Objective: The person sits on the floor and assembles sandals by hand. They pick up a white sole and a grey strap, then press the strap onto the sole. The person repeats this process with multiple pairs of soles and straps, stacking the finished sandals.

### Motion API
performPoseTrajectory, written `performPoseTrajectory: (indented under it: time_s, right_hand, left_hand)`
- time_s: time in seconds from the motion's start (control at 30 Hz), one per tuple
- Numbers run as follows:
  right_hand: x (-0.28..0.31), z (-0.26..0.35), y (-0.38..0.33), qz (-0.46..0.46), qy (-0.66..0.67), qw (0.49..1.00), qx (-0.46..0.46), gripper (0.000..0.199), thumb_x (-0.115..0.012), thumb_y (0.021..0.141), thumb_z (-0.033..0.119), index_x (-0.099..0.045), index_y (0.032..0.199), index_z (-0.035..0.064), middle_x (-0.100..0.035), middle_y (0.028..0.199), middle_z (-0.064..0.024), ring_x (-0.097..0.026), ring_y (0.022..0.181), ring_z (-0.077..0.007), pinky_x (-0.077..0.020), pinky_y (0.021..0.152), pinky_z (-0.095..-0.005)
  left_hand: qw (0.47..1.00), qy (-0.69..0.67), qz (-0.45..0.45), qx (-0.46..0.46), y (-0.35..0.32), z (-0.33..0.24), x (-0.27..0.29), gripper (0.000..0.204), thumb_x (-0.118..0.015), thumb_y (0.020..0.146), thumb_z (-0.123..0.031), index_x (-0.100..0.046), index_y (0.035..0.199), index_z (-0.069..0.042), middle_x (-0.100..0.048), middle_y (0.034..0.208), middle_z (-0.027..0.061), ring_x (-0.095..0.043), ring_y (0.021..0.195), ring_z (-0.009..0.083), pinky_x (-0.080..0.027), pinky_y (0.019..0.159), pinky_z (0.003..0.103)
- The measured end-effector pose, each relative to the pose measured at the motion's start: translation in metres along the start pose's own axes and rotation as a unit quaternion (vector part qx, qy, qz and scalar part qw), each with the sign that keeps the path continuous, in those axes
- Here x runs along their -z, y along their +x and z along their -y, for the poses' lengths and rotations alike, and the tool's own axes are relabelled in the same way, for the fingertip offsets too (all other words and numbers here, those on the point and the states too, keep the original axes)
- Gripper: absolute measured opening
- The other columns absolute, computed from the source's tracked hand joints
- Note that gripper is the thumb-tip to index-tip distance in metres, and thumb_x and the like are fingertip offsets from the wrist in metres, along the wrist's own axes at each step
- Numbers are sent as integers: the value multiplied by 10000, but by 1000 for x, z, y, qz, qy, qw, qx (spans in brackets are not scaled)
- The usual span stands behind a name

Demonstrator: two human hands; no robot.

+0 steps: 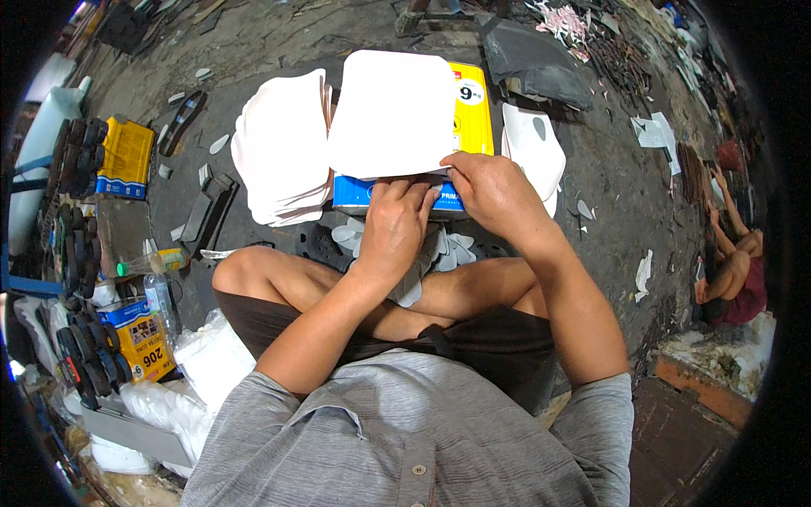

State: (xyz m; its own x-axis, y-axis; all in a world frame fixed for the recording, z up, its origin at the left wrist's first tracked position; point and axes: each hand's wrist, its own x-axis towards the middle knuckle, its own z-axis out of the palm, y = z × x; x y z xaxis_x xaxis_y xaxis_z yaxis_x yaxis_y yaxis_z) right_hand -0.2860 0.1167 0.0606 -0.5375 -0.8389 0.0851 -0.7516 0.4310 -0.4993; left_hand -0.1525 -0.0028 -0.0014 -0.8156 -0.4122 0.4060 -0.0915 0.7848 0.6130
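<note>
A smooth white sheet [393, 114] with rounded corners lies across a yellow and blue tin [475, 106] in front of my crossed legs. My right hand [498, 193] pinches the sheet's near right corner between thumb and fingers. Close beside it, my left hand [394, 221] is bent with its fingers together at the sheet's near edge, against the tin's blue side; what they grip is hidden. To the left stands a stack of similar white sheets [281, 148]. Right of the tin lie more white pieces [541, 165], the top one bearing a grey oval. Small grey oval pieces [454, 252] lie below my hands.
Shoe soles [78, 169] fill a rack at the left, near another yellow tin [125, 156] and a plastic bottle [158, 296]. A dark sheet [536, 63] and scraps [564, 29] lie at the far right. Another person [731, 270] sits at the right edge.
</note>
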Motion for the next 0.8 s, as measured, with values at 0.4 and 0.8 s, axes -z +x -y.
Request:
performPoseTrajectory:
  time_s: [0.4, 0.8]
  right_hand:
    - [-12, 1, -10, -29, 31, 999, 6, 186, -638, 959, 118, -734, 1079, 12, -727, 913, -248, -722, 828, -424, -584, 749, -488]
    - [-24, 3, -23, -33, 36, 999, 7, 170, -607, 951, 99, -715, 1039, 1, -732, 952, -204, -716, 899, -403, -586, 816, -495]
  left_hand:
    - [997, 68, -23, -8, -17, -13, 10, 211, -771, 901, -194, -776, 1086, -95, -605, 971, 103, -547, 940, 312, -449, 829, 435]
    - [988, 150, 13, 14, -31, -20, 15, 242, -749, 914, -258, -775, 1134, -159, -552, 957, 84, -512, 927, 287, -389, 799, 432]
